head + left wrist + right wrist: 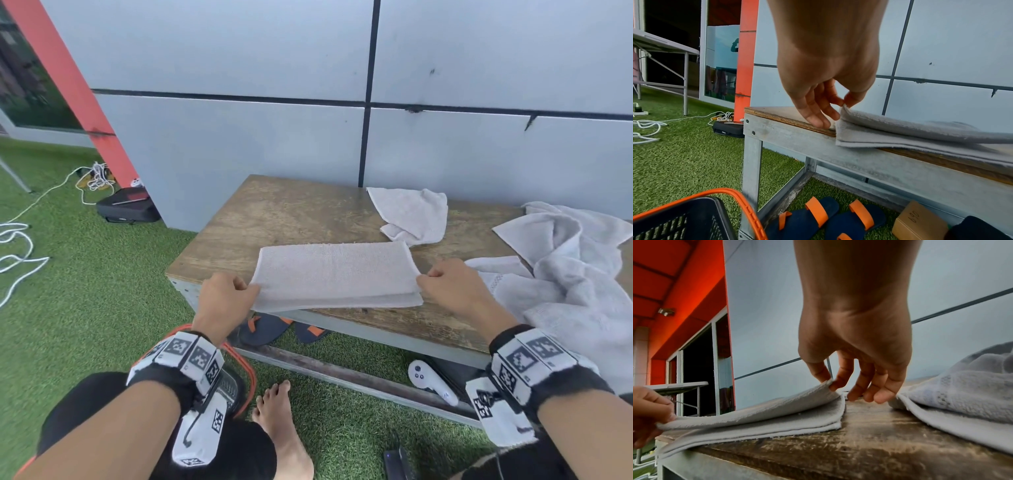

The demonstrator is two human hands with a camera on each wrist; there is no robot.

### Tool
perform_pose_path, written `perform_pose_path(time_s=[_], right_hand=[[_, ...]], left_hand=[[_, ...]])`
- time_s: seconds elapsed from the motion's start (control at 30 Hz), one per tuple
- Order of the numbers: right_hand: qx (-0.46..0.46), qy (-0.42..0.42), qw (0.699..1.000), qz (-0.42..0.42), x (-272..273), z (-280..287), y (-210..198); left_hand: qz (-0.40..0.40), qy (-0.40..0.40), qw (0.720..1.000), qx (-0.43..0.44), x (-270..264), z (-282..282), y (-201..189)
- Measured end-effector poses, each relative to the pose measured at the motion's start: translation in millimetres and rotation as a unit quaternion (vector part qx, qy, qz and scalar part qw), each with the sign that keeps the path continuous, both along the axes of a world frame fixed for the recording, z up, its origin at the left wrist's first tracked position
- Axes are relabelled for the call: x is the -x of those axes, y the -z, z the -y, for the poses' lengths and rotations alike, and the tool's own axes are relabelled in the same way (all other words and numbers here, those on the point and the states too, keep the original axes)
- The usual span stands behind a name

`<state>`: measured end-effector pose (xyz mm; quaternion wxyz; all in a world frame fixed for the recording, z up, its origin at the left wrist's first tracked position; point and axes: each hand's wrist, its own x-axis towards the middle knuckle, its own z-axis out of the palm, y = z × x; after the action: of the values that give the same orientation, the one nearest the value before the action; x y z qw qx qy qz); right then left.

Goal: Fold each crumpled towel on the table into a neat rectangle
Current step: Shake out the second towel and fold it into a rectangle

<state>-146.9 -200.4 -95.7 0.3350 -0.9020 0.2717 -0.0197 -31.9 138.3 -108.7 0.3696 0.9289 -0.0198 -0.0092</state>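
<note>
A grey towel point(335, 275) lies folded in a long rectangle at the front edge of the wooden table point(274, 212), its near edge hanging slightly over. My left hand point(227, 291) pinches the top layer's left corner point(844, 108) between thumb and fingers. My right hand point(452, 286) pinches the top layer's right corner point(829, 383). In the right wrist view the towel point(766, 420) shows several stacked layers, the top one lifted. A small crumpled towel point(412, 214) lies at the back. A larger crumpled towel point(568, 267) is heaped at the right.
A grey panel wall point(308, 120) stands right behind the table. Under the table are sandals point(824, 217), a cardboard box point(920, 222) and a white controller point(430, 380). An orange-rimmed basket point(684, 217) sits by my left knee. Cables point(20, 253) lie on the green turf.
</note>
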Motion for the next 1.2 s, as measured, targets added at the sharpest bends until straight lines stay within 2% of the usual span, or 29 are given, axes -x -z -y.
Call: perform_pose_path(time_s=[0.17, 0.23, 0.3, 0.37, 0.4, 0.5, 0.6, 0.7, 0.77, 0.97, 1.2], right_hand=[[0.051, -0.026, 0.992, -0.115, -1.1, 5.3, 1.5], [0.091, -0.017, 0.991, -0.094, -4.9, 0.0, 1.8], [0.168, 0.000, 0.985, -0.024, -11.6, -9.9, 3.4], [0.219, -0.039, 0.974, 0.035, -24.8, -24.8, 8.3], [0.225, -0.073, 0.970, 0.050, -33.3, -34.5, 10.4], [0.206, -0.170, 0.961, 0.068, -61.9, -63.8, 21.5], [0.190, -0.211, 0.958, 0.039, -82.7, -76.9, 43.0], [0.204, -0.217, 0.954, -0.026, -84.7, -70.3, 66.2], [0.227, -0.222, 0.948, -0.030, -82.9, -65.9, 73.7], [0.229, -0.206, 0.951, -0.023, -79.5, -62.5, 72.2], [0.228, -0.161, 0.960, -0.035, -68.5, -36.8, 69.4]], left_hand=[[-0.063, 0.027, 0.996, -0.053, 1.6, 0.4, 10.5], [-0.048, 0.022, 0.996, -0.073, 0.7, 4.7, 13.5], [0.049, 0.029, 0.994, -0.090, -1.8, 14.7, 16.8], [0.139, 0.084, 0.982, -0.094, -4.7, 36.1, 17.4], [0.158, 0.125, 0.975, -0.095, -6.8, 50.2, 17.4], [0.146, 0.222, 0.958, -0.106, -17.5, 99.6, 23.5], [0.114, 0.274, 0.944, -0.141, -25.9, 136.1, 38.3], [0.075, 0.274, 0.931, -0.228, -27.0, 141.8, 53.8], [0.082, 0.277, 0.921, -0.261, -25.9, 137.9, 58.3], [0.086, 0.280, 0.919, -0.262, -29.4, 130.3, 61.9], [0.085, 0.251, 0.931, -0.250, -33.9, 108.4, 62.4]])
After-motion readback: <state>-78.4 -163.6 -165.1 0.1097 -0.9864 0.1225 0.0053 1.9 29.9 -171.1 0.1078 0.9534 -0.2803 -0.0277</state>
